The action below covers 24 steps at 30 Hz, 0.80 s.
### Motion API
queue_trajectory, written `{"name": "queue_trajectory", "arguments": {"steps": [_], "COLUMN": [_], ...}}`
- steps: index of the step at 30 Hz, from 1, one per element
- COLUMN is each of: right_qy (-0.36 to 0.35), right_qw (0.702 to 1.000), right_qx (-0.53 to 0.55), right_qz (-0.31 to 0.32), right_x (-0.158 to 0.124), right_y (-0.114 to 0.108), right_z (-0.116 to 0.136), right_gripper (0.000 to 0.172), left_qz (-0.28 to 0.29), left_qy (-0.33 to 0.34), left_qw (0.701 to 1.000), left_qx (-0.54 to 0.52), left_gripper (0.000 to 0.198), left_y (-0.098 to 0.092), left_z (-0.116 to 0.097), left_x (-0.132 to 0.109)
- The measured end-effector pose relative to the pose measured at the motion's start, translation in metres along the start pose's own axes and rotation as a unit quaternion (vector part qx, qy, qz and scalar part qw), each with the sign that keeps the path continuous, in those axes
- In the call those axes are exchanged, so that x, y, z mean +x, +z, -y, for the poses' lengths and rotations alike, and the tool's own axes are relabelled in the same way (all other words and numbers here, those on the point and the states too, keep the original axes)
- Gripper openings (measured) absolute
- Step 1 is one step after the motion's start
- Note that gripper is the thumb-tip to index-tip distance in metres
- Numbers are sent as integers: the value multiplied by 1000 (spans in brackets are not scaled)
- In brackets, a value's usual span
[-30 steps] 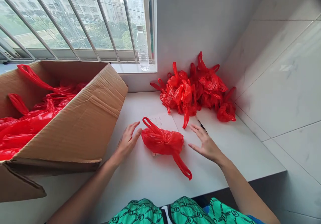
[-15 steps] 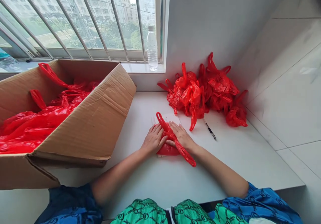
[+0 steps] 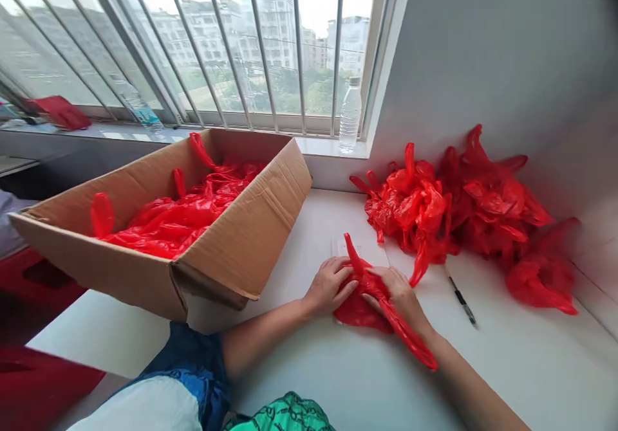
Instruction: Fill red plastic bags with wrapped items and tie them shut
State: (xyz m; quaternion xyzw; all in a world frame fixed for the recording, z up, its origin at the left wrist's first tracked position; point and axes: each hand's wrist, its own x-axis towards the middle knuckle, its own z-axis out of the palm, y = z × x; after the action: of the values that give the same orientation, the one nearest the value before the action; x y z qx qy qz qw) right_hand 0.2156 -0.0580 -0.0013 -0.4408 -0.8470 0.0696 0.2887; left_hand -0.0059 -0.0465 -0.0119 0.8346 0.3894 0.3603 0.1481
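Note:
On the white tabletop lies a red plastic bag, gathered into a bunch. One of its handles sticks up at the far side, while the other trails toward the near right, beside my right wrist. My left hand grips the bag from the left with bent fingers and the thumb pressed inward. From the right, my right hand has its fingers curled over the gathered middle. A printed sheet of paper shows partly behind the bag.
A cardboard box full of red bags stands at the left. Crumpled red bags are heaped along the wall at the right, with a black pen before them. A clear bottle stands on the sill by the barred window.
The view has swung to the left, so the things appear farther right. My hands, flatter on the bag before, now have their fingers more bent around it.

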Motion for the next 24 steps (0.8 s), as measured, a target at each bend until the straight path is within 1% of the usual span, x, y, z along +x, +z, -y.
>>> {"name": "queue_trajectory", "arguments": {"steps": [1, 2, 3, 4, 6, 7, 8, 9, 11, 13, 15, 17, 18, 19, 20, 21, 22, 23, 24], "right_qy": [-5, -8, -7, -4, -1, -5, -10, -16, -32, -45, -31, 17, 43, 68, 92, 115, 139, 162, 181], "right_qw": [1000, 999, 998, 995, 987, 983, 980, 977, 970, 957, 949, 954, 958, 962, 965, 967, 968, 968, 967], "right_qx": [18, 41, 67, 97, 152, 175, 193, 207, 239, 283, 312, 300, 283, 264, 246, 227, 209, 191, 178], "right_qz": [-12, -13, -4, 10, 42, 52, 55, 51, 39, 40, 35, 10, -1, -11, -17, -17, -17, -15, -10], "right_x": [-1, -1, -1, -2, -1, -1, -1, -1, -3, -6, -13, -21, -26, -32, -37, -43, -48, -53, -57], "right_y": [-7, -15, -24, -33, -49, -55, -60, -64, -68, -70, -70, -69, -69, -67, -66, -64, -62, -60, -57], "right_z": [3, 8, 14, 21, 39, 48, 57, 65, 79, 87, 87, 79, 71, 62, 52, 42, 31, 21, 12], "right_gripper": [28, 20, 17, 17, 16, 16, 16, 17, 22, 29, 37, 40, 37, 32, 30, 29, 30, 32, 35], "left_qz": [-18, -28, -26, -14, 31, 57, 80, 101, 135, 153, 162, 147, 112, 53, -24, -136, -261, -369, -454], "left_qy": [-7, -12, -17, -21, -26, -24, -17, -7, 12, 15, 2, -37, -70, -108, -156, -199, -224, -232, -226], "left_qw": [1000, 999, 998, 997, 994, 992, 990, 988, 983, 979, 975, 971, 970, 969, 963, 949, 923, 892, 860], "left_qx": [-20, -40, -59, -77, -103, -110, -115, -118, -127, -136, -154, -187, -204, -215, -217, -204, -172, -120, -52], "left_gripper": [28, 28, 32, 39, 63, 71, 74, 72, 58, 48, 43, 37, 37, 39, 40, 42, 44, 47, 49], "left_y": [-7, -14, -22, -30, -45, -52, -59, -65, -80, -100, -128, -164, -184, -205, -226, -247, -268, -287, -306], "left_z": [-5, -12, -19, -27, -43, -51, -58, -65, -78, -88, -96, -101, -102, -102, -101, -100, -97, -94, -89], "left_x": [-1, -3, -5, -6, -10, -12, -13, -15, -18, -21, -27, -36, -41, -46, -50, -53, -55, -55, -54]}}
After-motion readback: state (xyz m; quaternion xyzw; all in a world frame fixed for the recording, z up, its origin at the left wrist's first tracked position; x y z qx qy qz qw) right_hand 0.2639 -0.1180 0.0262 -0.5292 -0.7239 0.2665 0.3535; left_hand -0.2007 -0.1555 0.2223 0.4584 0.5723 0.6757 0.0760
